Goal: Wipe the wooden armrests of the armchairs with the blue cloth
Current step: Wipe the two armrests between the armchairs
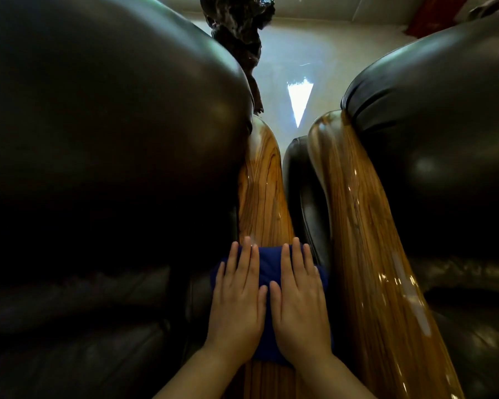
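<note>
Black leather of the left armchair (98, 139) filled the left side. On its wooden armrest (261, 191) lay the blue cloth (268, 263), pressed flat under the left hand (236, 309) and right hand (300, 306), fingers spread and gripping nothing. Just beside stood the second armrest (369, 254) and right armchair (444, 125).

blue cloth (268, 263): mostly hidden under both hands | left armrest (264, 180): near end cut off | forearms: cropped at bottom edge
</note>
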The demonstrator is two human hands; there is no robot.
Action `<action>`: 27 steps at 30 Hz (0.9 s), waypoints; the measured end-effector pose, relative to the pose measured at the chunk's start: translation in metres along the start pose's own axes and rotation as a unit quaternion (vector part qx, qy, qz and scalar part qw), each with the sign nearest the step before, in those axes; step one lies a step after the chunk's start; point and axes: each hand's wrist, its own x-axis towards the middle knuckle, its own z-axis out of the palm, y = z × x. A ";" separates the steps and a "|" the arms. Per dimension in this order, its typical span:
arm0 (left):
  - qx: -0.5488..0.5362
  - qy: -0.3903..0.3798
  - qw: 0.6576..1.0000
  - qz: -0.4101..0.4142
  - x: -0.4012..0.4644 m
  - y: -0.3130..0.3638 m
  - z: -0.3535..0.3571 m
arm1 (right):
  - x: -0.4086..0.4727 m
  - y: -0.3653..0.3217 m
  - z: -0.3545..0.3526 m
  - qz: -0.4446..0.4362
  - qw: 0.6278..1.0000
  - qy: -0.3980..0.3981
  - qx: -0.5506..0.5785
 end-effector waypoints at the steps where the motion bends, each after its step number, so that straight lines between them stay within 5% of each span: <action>1: 0.000 -0.001 1.000 0.001 0.009 -0.001 -0.001 | 0.009 0.001 0.000 0.000 1.000 0.001 0.018; 9: 0.038 0.067 0.996 -0.038 0.068 0.005 -0.018 | 0.083 0.006 -0.010 0.006 0.995 0.022 0.093; 12: -0.013 -0.006 1.000 -0.010 0.032 -0.003 -0.014 | 0.062 0.017 -0.010 -0.037 0.980 -0.023 0.192; 16: 0.013 -0.092 0.996 0.008 0.054 -0.011 -0.022 | 0.071 0.025 -0.011 -0.068 0.979 -0.083 0.174; 27: 0.085 -0.136 0.987 0.026 0.167 -0.011 -0.057 | 0.178 0.015 -0.011 -0.084 0.978 -0.115 0.152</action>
